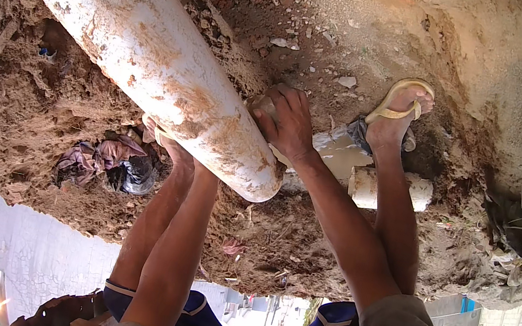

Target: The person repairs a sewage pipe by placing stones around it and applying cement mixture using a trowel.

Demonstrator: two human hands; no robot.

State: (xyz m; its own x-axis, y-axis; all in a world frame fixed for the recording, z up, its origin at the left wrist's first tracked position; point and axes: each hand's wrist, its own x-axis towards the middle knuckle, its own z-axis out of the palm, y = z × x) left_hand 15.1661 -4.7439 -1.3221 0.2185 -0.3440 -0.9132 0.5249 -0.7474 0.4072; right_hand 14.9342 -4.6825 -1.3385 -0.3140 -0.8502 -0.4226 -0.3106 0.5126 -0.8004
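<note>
A long white, dirt-smeared pipe (148,54) lies diagonally from the upper left to the centre. My left forearm (177,245) reaches up to the pipe's underside, and the hand is hidden behind the pipe. My right hand (285,119) is beside the pipe near its lower end, fingers curled over a muddy lump (258,104) that I cannot make out. Muddy water (337,158) lies right of that hand.
My sandalled right foot (399,110) is planted by a short white pipe piece (411,192); my left foot is partly behind the long pipe. Crumpled plastic scraps (106,161) lie in the loose soil. A plastered slope (503,79) rises at upper right.
</note>
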